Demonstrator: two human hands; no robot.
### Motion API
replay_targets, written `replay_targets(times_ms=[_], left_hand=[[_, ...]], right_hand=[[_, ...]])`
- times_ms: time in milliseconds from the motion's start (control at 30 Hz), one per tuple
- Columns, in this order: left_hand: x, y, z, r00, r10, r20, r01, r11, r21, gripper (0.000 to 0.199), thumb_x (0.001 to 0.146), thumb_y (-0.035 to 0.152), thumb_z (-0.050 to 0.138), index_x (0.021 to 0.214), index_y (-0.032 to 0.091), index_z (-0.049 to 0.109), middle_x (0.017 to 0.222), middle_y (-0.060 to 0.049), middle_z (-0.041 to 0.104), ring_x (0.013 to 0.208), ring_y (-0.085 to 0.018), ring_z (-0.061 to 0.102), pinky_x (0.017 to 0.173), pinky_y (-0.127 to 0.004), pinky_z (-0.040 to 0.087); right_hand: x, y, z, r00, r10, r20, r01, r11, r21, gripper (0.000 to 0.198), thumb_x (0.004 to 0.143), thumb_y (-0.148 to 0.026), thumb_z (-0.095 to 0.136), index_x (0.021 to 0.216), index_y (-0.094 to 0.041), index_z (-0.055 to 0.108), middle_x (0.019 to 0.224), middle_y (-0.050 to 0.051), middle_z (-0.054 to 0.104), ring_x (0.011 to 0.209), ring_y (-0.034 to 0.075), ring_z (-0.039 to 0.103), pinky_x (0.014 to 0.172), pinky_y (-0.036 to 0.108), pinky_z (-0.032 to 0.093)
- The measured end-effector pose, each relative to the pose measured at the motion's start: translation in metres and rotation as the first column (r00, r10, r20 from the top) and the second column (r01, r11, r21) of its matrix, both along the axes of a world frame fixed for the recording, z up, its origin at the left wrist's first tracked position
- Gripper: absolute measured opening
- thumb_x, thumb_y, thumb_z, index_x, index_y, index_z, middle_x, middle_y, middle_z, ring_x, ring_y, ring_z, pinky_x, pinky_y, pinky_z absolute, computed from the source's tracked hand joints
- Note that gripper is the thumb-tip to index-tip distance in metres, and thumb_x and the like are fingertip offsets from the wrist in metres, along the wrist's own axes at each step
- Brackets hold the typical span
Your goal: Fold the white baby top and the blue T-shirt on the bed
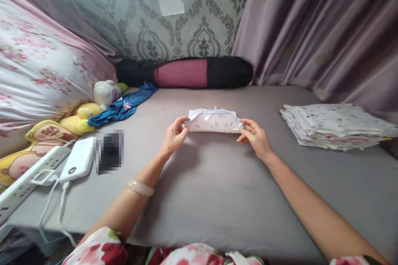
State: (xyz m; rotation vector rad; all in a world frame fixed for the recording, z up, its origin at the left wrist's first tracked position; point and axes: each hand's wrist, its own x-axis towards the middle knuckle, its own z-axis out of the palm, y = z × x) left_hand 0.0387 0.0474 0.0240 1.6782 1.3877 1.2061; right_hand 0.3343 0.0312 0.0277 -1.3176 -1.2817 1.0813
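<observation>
A clear zip bag (214,123) with a blue zip edge is held up over the grey sheet, and folded white printed cloth shows inside it. My left hand (175,136) pinches the bag's left upper corner between thumb and fingers. At the opposite corner, my right hand (255,136) grips the zip edge the same way. The zip edge bows upward between the two hands, and the cloth sticks up a little behind it. Whether the zip is sealed cannot be made out.
A stack of folded printed cloths (329,126) lies at the right. Along the back wall rests a black and pink rolled bag (183,73). On the left are a blue cloth (127,105), plush toys (107,93), a white power bank (78,159) and a power strip (37,178) with cables.
</observation>
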Motion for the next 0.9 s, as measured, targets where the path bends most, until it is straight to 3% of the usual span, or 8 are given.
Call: replay_targets(times_ms=[100, 167, 267, 333, 500, 667, 900], left_hand=[[-0.003, 0.009, -0.009, 0.977, 0.009, -0.214, 0.010, 0.996, 0.085, 0.035, 0.084, 0.029, 0.051, 0.117, 0.021, 0.058, 0.069, 0.003, 0.052, 0.061, -0.012, 0.048, 0.062, -0.024, 0.044], [-0.004, 0.014, -0.013, 0.933, 0.011, -0.359, 0.052, 0.985, 0.165, 0.035, 0.087, 0.028, 0.048, 0.121, 0.021, 0.056, 0.078, 0.000, 0.057, 0.070, -0.015, 0.052, 0.070, -0.027, 0.047], [-0.005, 0.022, -0.019, 0.841, 0.015, -0.541, 0.141, 0.959, 0.245, 0.037, 0.092, 0.029, 0.043, 0.125, 0.019, 0.055, 0.089, -0.006, 0.063, 0.086, -0.020, 0.054, 0.082, -0.033, 0.046], [-0.006, 0.028, -0.023, 0.789, 0.024, -0.613, 0.181, 0.946, 0.269, 0.038, 0.094, 0.030, 0.041, 0.128, 0.018, 0.054, 0.092, -0.008, 0.065, 0.092, -0.023, 0.053, 0.089, -0.036, 0.044], [-0.007, 0.040, -0.032, 0.727, 0.057, -0.684, 0.197, 0.937, 0.288, 0.040, 0.095, 0.031, 0.038, 0.131, 0.017, 0.051, 0.110, -0.011, 0.066, 0.100, -0.025, 0.051, 0.098, -0.041, 0.037], [-0.005, 0.049, -0.036, 0.685, 0.067, -0.725, 0.178, 0.950, 0.256, 0.041, 0.097, 0.033, 0.036, 0.133, 0.020, 0.048, 0.123, -0.011, 0.062, 0.111, -0.029, 0.045, 0.097, -0.045, 0.034], [0.000, 0.060, -0.040, 0.676, 0.041, -0.736, 0.135, 0.974, 0.179, 0.041, 0.097, 0.033, 0.034, 0.135, 0.024, 0.046, 0.126, -0.009, 0.062, 0.115, -0.029, 0.044, 0.097, -0.046, 0.034]], right_hand=[[0.000, 0.007, -0.009, 0.984, -0.018, 0.175, 0.006, 0.997, 0.071, 0.050, 0.077, -0.040, 0.059, 0.124, -0.022, 0.055, 0.133, 0.013, 0.061, 0.055, 0.011, 0.064, 0.061, 0.031, 0.057], [0.000, 0.011, -0.015, 0.932, -0.047, 0.359, -0.001, 0.991, 0.133, 0.048, 0.079, -0.034, 0.056, 0.126, -0.023, 0.055, 0.118, 0.010, 0.069, 0.056, 0.013, 0.064, 0.065, 0.032, 0.057], [-0.001, 0.017, -0.020, 0.745, -0.125, 0.655, -0.029, 0.975, 0.219, 0.047, 0.082, -0.028, 0.052, 0.128, -0.023, 0.056, 0.082, 0.003, 0.074, 0.064, 0.020, 0.067, 0.073, 0.034, 0.054], [-0.001, 0.021, -0.021, 0.621, -0.160, 0.767, -0.052, 0.968, 0.244, 0.047, 0.083, -0.027, 0.051, 0.130, -0.024, 0.056, 0.082, 0.004, 0.074, 0.074, 0.023, 0.069, 0.075, 0.035, 0.052], [-0.003, 0.030, -0.021, 0.519, -0.170, 0.838, -0.100, 0.961, 0.257, 0.046, 0.087, -0.028, 0.048, 0.133, -0.025, 0.053, 0.118, 0.009, 0.069, 0.092, 0.028, 0.069, 0.078, 0.036, 0.052], [-0.004, 0.035, -0.019, 0.485, -0.130, 0.865, -0.119, 0.970, 0.212, 0.046, 0.090, -0.029, 0.046, 0.135, -0.026, 0.051, 0.124, 0.008, 0.066, 0.097, 0.028, 0.068, 0.082, 0.036, 0.052], [-0.004, 0.042, -0.013, 0.440, -0.040, 0.897, -0.129, 0.986, 0.107, 0.046, 0.092, -0.032, 0.043, 0.138, -0.027, 0.047, 0.131, 0.008, 0.063, 0.104, 0.030, 0.066, 0.083, 0.039, 0.051]])
